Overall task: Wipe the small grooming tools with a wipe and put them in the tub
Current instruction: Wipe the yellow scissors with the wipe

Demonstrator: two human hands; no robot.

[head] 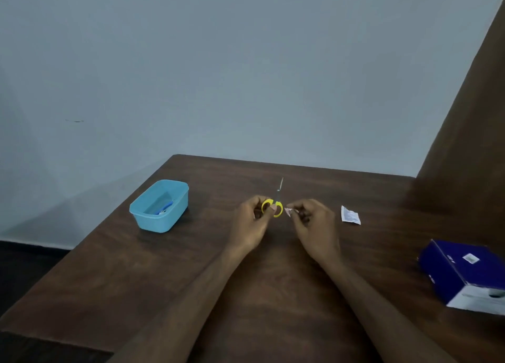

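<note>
— What has the left hand (pixel 252 220) got?

— Its grip is curled round the yellow loops of the small scissors (pixel 275 202), thumb through one ring. The blades stick out of the grip toward twelve o'clock, above the desk (pixel 191 267).

— And the right hand (pixel 314 220)?

— At three o'clock of the loops, fingers pinching a small white wipe (pixel 288 211), just beside the handles. Whether it touches them, I can't tell.

— The tub (pixel 159 206)?

— At nine o'clock, well apart from the hands. Something blue lies inside; too blurred to name.

— Anything else?

— A torn white sachet (pixel 350 215) at three o'clock, and a blue box (pixel 464 272) at four, cut off by the edge.
</note>
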